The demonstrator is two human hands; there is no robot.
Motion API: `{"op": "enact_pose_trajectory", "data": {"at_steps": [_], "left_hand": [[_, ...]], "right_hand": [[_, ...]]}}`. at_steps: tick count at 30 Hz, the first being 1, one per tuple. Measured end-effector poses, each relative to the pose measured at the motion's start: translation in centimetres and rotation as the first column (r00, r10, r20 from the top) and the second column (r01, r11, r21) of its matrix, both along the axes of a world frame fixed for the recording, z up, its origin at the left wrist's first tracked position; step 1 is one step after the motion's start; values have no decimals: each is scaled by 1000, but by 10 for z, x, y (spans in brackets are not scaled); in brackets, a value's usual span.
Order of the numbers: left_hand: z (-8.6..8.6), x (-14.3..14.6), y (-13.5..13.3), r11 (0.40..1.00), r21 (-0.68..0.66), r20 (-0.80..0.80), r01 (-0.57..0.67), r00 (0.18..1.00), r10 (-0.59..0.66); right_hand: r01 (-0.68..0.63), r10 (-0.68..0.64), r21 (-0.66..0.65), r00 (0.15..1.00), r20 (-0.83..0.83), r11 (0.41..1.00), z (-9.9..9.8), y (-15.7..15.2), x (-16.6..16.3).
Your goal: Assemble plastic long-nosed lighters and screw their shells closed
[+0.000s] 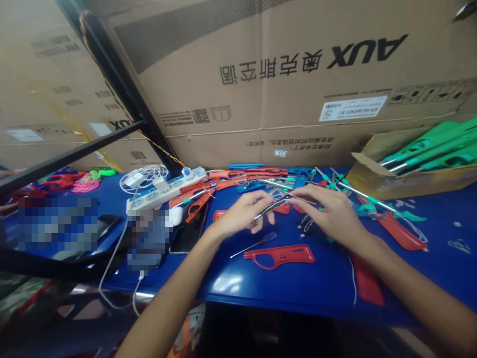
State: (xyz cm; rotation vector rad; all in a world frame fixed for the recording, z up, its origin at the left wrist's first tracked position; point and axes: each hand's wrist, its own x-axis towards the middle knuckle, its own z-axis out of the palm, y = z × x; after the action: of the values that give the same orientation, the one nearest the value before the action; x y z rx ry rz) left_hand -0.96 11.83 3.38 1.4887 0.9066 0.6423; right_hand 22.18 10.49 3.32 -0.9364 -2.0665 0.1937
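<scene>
Metal rod (pixel 274 205) runs left-right, pinched between left hand (pixel 242 214) and right hand (pixel 328 211).

Head view | I see left hand (pixel 244 214) and right hand (pixel 328 211) pinching a thin metal rod (pixel 274 205) between them | red handle shell (pixel 279 256) and small screwdriver (pixel 254 245) just below on blue table (pixel 298 291) | box of green parts (pixel 402 185) far right.

white power strip (pixel 164 191) on the blue table (pixel 298 293), a red handle shell (pixel 279 256) just beside a small screwdriver (pixel 253 244), green handles (pixel 428 149) in an open cardboard box (pixel 376 181)
</scene>
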Motion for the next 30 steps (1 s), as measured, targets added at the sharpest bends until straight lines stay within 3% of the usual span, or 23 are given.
{"op": "enact_pose_trajectory", "data": {"at_steps": [10,14,21,26,30], "left_hand": [[3,4,-1,990,-106,31,-93,995,97],[3,3,0,993,-78,-8,-87,996,87],[2,5,0,977,-125,-5,-170,985,171],[2,6,-1,982,-129,-26,-136,991,133],[0,4,-2,993,-82,-46,-86,996,82]], "right_hand": [[-34,22,-166,997,-77,986,1,2,0],[-59,54,-112,998,-42,992,6,1,1],[-144,143,29,990,15,989,4,1,4],[-167,159,116,984,77,979,2,2,7],[-150,151,115,989,-3,982,1,-1,5]]}}
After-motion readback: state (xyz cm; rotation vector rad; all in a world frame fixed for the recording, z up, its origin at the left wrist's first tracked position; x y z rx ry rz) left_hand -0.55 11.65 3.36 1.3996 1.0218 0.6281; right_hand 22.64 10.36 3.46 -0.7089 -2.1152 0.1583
